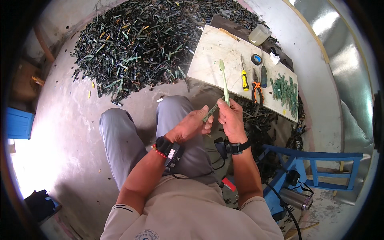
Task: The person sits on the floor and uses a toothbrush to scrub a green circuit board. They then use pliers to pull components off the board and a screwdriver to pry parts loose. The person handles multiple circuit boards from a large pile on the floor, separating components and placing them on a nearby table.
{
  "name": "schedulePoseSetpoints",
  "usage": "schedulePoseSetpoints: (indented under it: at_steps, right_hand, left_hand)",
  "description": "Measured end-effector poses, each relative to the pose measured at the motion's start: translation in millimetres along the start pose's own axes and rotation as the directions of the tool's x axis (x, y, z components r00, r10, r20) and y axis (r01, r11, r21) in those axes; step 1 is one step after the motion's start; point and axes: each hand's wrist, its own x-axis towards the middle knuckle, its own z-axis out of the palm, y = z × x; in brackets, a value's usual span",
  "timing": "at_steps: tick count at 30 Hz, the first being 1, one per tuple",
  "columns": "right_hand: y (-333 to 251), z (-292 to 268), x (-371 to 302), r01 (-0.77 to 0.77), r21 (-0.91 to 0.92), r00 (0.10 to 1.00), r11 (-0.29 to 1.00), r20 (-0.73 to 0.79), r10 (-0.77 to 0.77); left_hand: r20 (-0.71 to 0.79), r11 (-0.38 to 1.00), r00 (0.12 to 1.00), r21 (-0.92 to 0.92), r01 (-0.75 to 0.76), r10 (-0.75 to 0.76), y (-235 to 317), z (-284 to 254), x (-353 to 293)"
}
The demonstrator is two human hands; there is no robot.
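Note:
My left hand (193, 125) is closed on one end of a narrow green circuit board strip (209, 114), held above my lap. Close beside it, my right hand (233, 122) grips a pale green toothbrush (225, 82) by its lower handle, with the bristle end pointing up and away from me. The strip's far end reaches the right thumb; whether the right fingers also pinch it, I cannot tell. Past the hands is a white board (210, 52) bearing a yellow-and-black screwdriver (244, 80), orange-handled pliers (257, 91), a dark-handled screwdriver (263, 77) and a pile of green strips (285, 94).
A large heap of dark and green strips (136, 48) covers the floor ahead. On the white board also sit a roll of tape (256, 59) and a translucent container (259, 35). At my right stands a blue frame (316, 154) near a metal flask (294, 198).

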Motion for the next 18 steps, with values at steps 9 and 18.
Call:
schedulePoseSetpoints:
  at_steps: [9, 18]
  right_hand:
    - [-6, -2, -7, -0.019, -0.14, 0.999, 0.99, -0.049, 0.012]
    - [-1, -48, -61, 0.129, -0.527, 0.991, 0.84, 0.034, -0.131]
  left_hand:
    - [-0.003, 0.997, 0.998, 0.022, -0.068, 0.068, -8, -2, 5]
    - [-0.054, 0.984, 0.986, 0.082, -0.156, 0.161, -15, -4, 5]
